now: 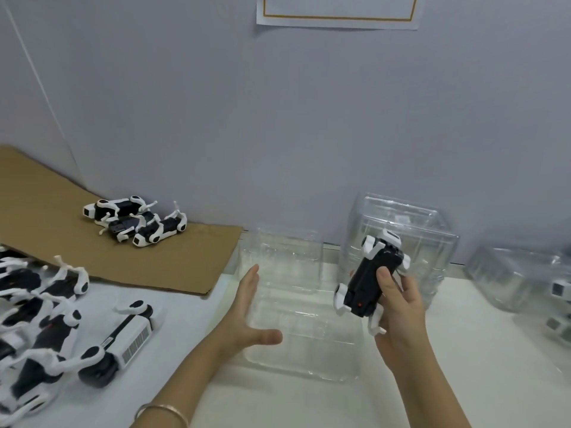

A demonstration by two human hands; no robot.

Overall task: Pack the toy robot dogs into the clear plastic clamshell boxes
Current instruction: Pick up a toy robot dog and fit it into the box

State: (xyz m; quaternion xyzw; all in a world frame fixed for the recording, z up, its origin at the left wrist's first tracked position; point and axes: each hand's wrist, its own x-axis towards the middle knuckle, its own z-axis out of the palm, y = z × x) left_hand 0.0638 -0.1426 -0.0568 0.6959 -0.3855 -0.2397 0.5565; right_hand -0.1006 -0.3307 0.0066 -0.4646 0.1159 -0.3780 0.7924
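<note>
Holds the toy robot dog (370, 273) in the curled right grip (398, 307) just above the open clamshell box (296, 350) on the counter (309, 403), with left grip (247, 313) flat and open at its edge; risks the splayed legs catching the thin walls and skidding the box.

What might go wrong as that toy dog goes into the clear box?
The toy robot dog, held in the right hand, has thin white legs sticking out; they might snag on the open clamshell box. The left hand only rests open at that box's side, so it may slide. The stack of boxes stands close behind and might get knocked.
</note>
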